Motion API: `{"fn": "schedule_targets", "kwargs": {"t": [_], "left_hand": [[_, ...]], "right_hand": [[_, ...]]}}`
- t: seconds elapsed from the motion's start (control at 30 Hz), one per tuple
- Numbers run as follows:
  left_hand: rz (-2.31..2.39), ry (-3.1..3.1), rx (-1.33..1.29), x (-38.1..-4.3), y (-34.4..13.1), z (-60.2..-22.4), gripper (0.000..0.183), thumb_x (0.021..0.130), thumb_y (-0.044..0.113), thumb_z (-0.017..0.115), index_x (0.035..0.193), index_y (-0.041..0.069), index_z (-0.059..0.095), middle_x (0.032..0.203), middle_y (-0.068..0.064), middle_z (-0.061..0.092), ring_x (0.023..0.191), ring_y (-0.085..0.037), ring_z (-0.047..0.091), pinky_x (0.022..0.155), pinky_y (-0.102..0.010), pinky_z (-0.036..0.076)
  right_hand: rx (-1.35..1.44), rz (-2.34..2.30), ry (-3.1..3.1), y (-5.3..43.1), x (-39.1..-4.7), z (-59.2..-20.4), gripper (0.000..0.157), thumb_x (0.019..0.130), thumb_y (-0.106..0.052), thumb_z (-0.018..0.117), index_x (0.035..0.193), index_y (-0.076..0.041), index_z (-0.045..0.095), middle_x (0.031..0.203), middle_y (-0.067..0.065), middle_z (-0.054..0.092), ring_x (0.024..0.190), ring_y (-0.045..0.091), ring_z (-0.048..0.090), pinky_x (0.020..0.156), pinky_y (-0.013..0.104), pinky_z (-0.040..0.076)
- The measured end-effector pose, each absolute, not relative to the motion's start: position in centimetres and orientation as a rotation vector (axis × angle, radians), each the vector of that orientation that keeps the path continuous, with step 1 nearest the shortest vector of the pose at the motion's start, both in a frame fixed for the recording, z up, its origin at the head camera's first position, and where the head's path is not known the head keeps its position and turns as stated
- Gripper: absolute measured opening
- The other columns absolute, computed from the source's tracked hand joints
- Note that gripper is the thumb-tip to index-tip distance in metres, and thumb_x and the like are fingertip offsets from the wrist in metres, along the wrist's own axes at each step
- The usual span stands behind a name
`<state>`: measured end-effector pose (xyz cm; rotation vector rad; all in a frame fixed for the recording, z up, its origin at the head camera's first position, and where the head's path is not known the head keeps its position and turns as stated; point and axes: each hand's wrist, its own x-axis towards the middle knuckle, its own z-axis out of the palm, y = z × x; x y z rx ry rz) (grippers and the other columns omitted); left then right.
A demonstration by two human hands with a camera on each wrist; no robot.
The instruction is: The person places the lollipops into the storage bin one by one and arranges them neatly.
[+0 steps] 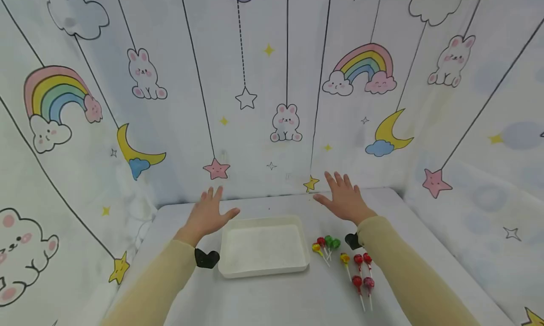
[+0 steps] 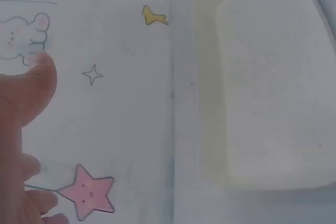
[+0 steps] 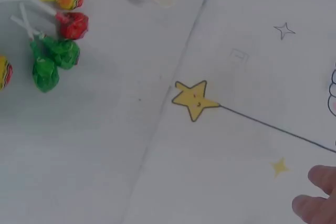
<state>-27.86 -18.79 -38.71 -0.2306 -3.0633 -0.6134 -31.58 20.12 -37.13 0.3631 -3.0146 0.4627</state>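
Note:
My left hand [image 1: 209,212] is held above the table by the tray's left end, fingers spread and holding nothing. Its thumb [image 2: 39,90] shows at the edge of the left wrist view. Over the far right of the table hovers my right hand [image 1: 345,199], also spread and bare. Between the hands lies a shallow white rectangular tray [image 1: 264,246] with nothing in it. Right of the tray is a small bunch of lollipops, with yellow, red and green [image 3: 45,73] wrappers. Nearer my right forearm lie several more: a yellow lollipop [image 1: 344,259], red lollipops [image 1: 357,281] and a purplish-pink lollipop [image 1: 369,283].
A white table [image 1: 238,302] carries the tray and lollipops. White cloth walls [image 1: 255,146] printed with stars, rabbits and rainbows enclose its back and sides. A black wrist strap piece [image 1: 207,258] sticks out beside the left sleeve, and another black piece [image 1: 352,241] by the right.

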Motion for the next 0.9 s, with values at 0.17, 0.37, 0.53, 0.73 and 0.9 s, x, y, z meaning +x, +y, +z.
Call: {"fn": "schedule_targets", "kwargs": {"t": [0.17,0.37,0.53,0.73,0.9], "left_hand": [[-1.084,-3.025,-0.144,-26.8,-20.4,-43.9,0.093,0.101,0.048,0.060,0.162,-0.005,0.013,0.166,-0.030,0.021,0.152,-0.050,0.026,0.123,-0.066,0.029],[-1.537,-2.818,0.022,-24.2,-21.6,-52.5,0.082,0.100,0.031,0.068,0.159,-0.005,0.025,0.162,-0.029,0.032,0.147,-0.047,0.038,0.117,-0.057,0.043],[-1.858,-2.572,-0.045,-23.8,-22.0,-56.7,0.079,0.094,0.012,0.074,0.156,-0.009,0.029,0.162,-0.029,0.033,0.149,-0.044,0.036,0.118,-0.043,0.041],[-2.067,-2.428,-0.062,-23.9,-22.3,-58.0,0.083,0.088,0.001,0.078,0.156,-0.009,0.032,0.161,-0.028,0.034,0.150,-0.042,0.034,0.114,-0.024,0.045],[-2.190,-2.391,-0.131,-23.7,-22.3,-58.3,0.089,0.086,-0.002,0.079,0.158,-0.008,0.027,0.164,-0.027,0.027,0.152,-0.041,0.028,0.113,-0.016,0.043]], "right_hand": [[0.373,0.806,-2.959,21.0,-31.2,-37.8,0.088,0.105,-0.058,0.045,0.164,-0.004,0.010,0.169,0.028,0.011,0.155,0.052,0.006,0.124,0.072,0.011],[0.376,0.951,-2.910,22.2,-31.0,-39.0,0.083,0.107,-0.055,0.041,0.164,-0.003,0.010,0.169,0.027,0.012,0.155,0.050,0.013,0.125,0.068,0.016],[0.360,0.948,-2.895,23.7,-30.7,-39.9,0.082,0.108,-0.053,0.040,0.164,-0.001,0.011,0.168,0.029,0.014,0.154,0.051,0.016,0.125,0.068,0.017],[0.336,0.947,-2.906,24.7,-30.5,-40.8,0.083,0.108,-0.054,0.041,0.163,0.000,0.011,0.168,0.031,0.014,0.153,0.053,0.017,0.124,0.070,0.018],[0.306,0.939,-2.930,25.2,-30.7,-41.2,0.088,0.106,-0.059,0.039,0.164,0.000,0.009,0.168,0.031,0.013,0.153,0.053,0.015,0.124,0.071,0.016]]}}
